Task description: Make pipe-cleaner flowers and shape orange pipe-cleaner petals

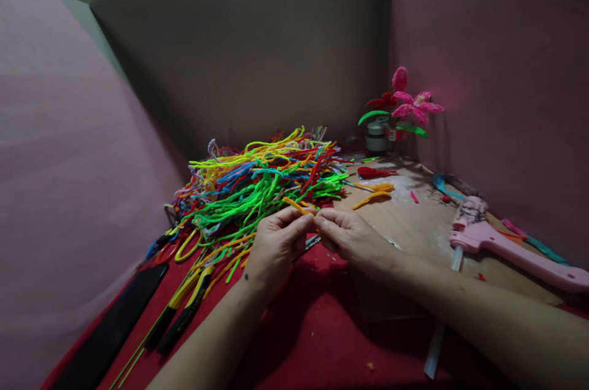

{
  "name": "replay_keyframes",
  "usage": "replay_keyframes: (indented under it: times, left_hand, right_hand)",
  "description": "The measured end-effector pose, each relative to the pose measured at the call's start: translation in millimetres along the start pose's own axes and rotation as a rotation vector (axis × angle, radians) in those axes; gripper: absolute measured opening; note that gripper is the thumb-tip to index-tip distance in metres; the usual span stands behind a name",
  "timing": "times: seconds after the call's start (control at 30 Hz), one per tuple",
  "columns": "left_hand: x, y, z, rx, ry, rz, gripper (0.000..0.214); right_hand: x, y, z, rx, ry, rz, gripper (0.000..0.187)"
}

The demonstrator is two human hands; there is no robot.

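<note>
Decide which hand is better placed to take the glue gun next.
Probably the right hand: it is nearer the glue gun, which lies to the right. The left hand is farther off. Both seem to pinch the orange stem.

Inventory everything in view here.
Stem pile: many, multicoloured, centre
Loop handles: two, red, yellow, left
Pliers: one, yellow-black, left
Flat object: one, black, left
Board: one, tan, right
Bundle: one, red, on board
Bent pieces: two, orange, on board
Glue gun: one, pink, right
Stick: one, translucent, right
Strips: two, blue, teal, right
Flowers: two, pink, red, back right
Bud: one, pink, above flowers
Leaves: two, green, beside flowers
Container: one, grey, below flowers
Cloth: one, red, underneath
Walls: three, pink, grey, around
Held stem: one, orange, between fingertips
Left hand: one, bare, pinching stem
Right hand: one, bare, pinching stem
</note>
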State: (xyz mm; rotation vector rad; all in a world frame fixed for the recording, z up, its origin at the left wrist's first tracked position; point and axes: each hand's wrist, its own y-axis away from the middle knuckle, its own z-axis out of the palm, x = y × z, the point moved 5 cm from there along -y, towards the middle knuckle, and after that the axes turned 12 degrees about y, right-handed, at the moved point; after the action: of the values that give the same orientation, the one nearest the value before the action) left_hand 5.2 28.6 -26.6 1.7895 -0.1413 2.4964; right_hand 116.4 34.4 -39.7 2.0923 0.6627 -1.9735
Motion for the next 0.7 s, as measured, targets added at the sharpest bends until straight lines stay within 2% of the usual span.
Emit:
replay_keyframes:
  times: [0.17, 0.3, 0.47, 0.7]
  left_hand:
    - [8, -2, -6.7, 0.046, 0.017, 0.082, 0.017]
    - [10, -5, -10.5, 0.017, -0.008, 0.064, 0.018]
    - [12, -4, -9.5, 0.011, 0.014, 0.103, 0.016]
    - [10, -2, -7.4, 0.025, -0.095, 0.031, 0.024]
  right_hand:
    - [7, 1, 4, -0.121, -0.305, 0.185, 0.037]
    - [16, 1, 4, -0.177, -0.496, 0.307, 0.025]
    - [20, 1, 8, -0.241, -0.565, 0.264, 0.018]
    - [24, -3, 7, -0.174, -0.532, 0.234, 0.019]
